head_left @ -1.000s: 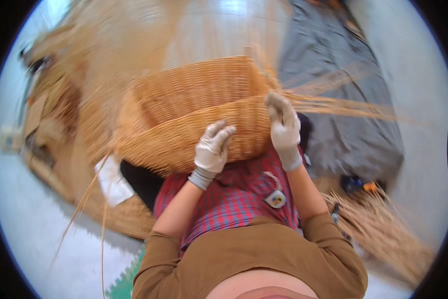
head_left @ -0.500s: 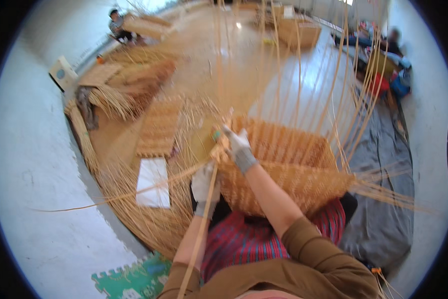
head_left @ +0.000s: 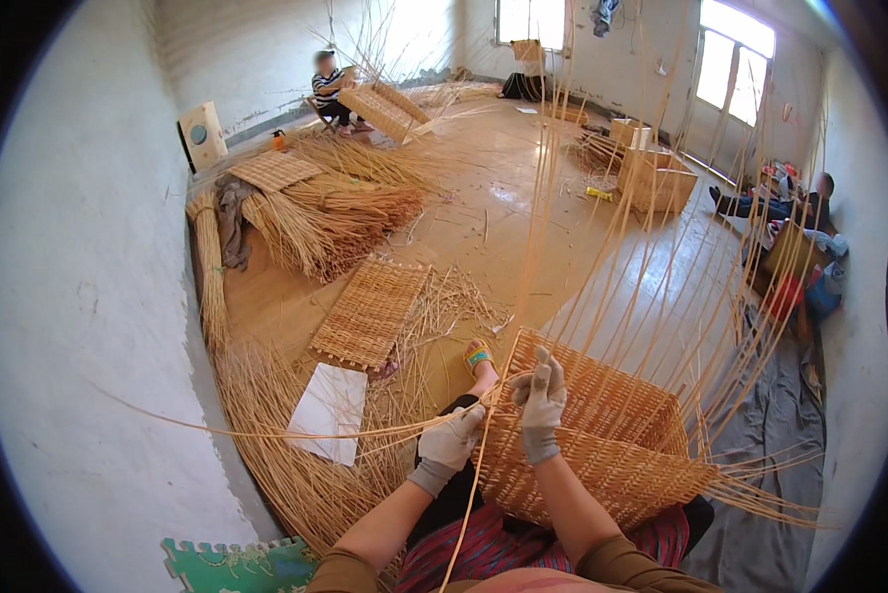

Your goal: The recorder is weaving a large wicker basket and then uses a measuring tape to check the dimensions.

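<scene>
Tan wicker basket (head_left: 582, 479), lower ctr-right of frame. L hand (head_left: 451, 437): fingers pinching loose strands (head_left: 385, 431) at its corner; R hand (head_left: 540, 405): fingers half-bent by rim, can't tell if gripping. Prob. best: keep strands taut, w/o kinks.

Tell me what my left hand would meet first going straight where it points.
Probably the woven basket, at its left end, just past your left hand, though the pale strand crossing there could come first; depth is unclear.
</scene>
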A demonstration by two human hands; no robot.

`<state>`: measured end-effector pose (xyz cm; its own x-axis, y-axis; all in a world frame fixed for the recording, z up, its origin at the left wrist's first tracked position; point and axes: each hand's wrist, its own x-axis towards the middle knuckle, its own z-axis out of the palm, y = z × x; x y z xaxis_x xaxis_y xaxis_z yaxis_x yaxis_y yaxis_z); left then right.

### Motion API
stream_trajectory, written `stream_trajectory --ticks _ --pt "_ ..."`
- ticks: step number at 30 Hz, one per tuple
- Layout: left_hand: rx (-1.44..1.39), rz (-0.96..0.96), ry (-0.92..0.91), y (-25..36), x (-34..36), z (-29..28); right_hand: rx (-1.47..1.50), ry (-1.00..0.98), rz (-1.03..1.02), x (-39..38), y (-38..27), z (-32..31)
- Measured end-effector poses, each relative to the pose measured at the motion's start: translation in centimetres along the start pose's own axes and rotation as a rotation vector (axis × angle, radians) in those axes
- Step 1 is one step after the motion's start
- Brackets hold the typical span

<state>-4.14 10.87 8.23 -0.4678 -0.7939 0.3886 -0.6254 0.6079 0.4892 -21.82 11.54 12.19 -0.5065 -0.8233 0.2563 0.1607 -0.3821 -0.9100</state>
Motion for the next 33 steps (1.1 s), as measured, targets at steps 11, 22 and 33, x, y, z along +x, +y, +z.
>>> stream_trajectory --ticks 11,22,33 --pt "-0.132 0.143 0.018 -3.1 -0.2 1.7 0.095 -0.287 0.157 -4.0 -1.7 -7.6" --pt "0.072 0.214 -0.069 3.1 -0.6 2.9 -0.161 0.092 0.260 -4.2 -5.1 -12.2" --pt "0.097 0.048 -0.113 5.8 0.0 3.7 -0.185 -0.176 -0.271 -0.9 -7.1 -11.2"
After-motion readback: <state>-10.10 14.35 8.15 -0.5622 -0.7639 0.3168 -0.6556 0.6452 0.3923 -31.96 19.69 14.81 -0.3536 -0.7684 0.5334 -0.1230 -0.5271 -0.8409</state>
